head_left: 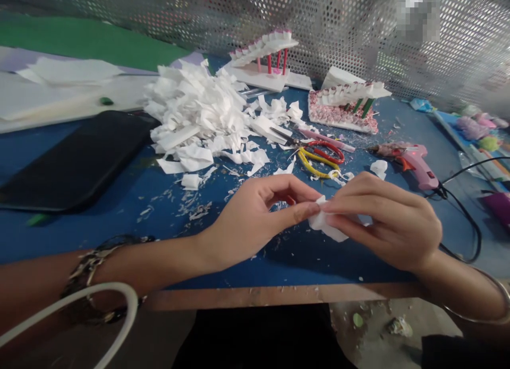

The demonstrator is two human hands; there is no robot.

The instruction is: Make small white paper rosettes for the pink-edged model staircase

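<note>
A small piece of white tissue paper (329, 228) is pinched between the fingertips of both hands, just above the blue table near its front edge. My left hand (258, 215) grips its left side with thumb and index finger. From the right, my right hand (386, 215) closes thumb and fingers on the same piece and covers part of it. Beyond the hands lie scissors (321, 156) with red and yellow handles. A heap of torn white tissue paper (199, 109) is piled farther back on the left.
A pink glue gun (418, 164) with a black cable (474, 215) lies on the right. A black phone (79, 162) rests on the left. At the back stand two white paper models, one on red posts (263, 61), the other on green posts (346, 103). Perforated metal (311, 18) rises behind.
</note>
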